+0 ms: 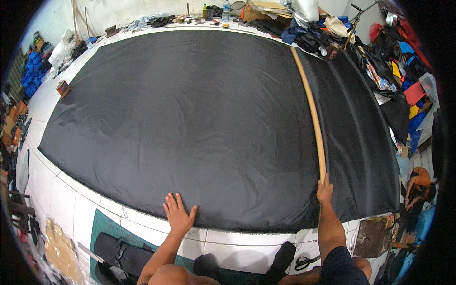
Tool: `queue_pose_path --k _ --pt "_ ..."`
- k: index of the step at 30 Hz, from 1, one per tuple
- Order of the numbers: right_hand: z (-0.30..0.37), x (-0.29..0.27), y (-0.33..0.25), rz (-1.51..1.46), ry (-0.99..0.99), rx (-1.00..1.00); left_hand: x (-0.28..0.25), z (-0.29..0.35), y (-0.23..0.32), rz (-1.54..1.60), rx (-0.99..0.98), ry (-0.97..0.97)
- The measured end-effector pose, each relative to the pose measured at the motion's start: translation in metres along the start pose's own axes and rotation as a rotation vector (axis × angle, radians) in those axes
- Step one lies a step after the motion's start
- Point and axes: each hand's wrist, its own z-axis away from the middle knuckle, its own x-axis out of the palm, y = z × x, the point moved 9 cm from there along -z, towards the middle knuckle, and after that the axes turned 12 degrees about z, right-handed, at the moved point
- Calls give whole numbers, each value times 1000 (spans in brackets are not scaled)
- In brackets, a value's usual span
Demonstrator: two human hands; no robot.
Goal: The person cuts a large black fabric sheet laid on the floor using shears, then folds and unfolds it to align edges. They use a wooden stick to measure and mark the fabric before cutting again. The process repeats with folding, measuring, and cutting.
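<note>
A wide sheet of black fabric [190, 118] is spread over the white tiled floor, with slight wrinkles across it. My left hand [179, 213] rests on its near edge, fingers spread and holding nothing. Across the right part of the sheet, from near edge to far edge, runs a long tan pole [311, 104]. Its near end is in the closed grip of my right hand [325, 190]. To the right of the pole the black material lies in long soft folds.
Black-handled scissors [306, 262] lie by my right foot. A green cutting mat [99, 228] with a black bag [121, 251] is at the near left. Piled cloth [380, 66] lines the right side, where another person [420, 183] bends down. A water bottle [226, 10] stands at the back.
</note>
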Motion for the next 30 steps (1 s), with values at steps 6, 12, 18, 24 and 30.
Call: queue_pose_path --k 6,12,18,24,30 --pt "36 -22 -94 -53 42 -106 0 28 -4 -44 27 31" --pt "115 -26 -229 -102 0 -545 -36 43 -17 133 56 261" --pt "196 -18 -339 -45 -8 -1088 -95 51 -69 241 -27 666" --pt "281 -12 -356 20 -192 -1419 -131 58 -124 260 -157 884" --pt "282 -29 -383 -101 -177 -1417 -144 17 -120 362 -73 923"
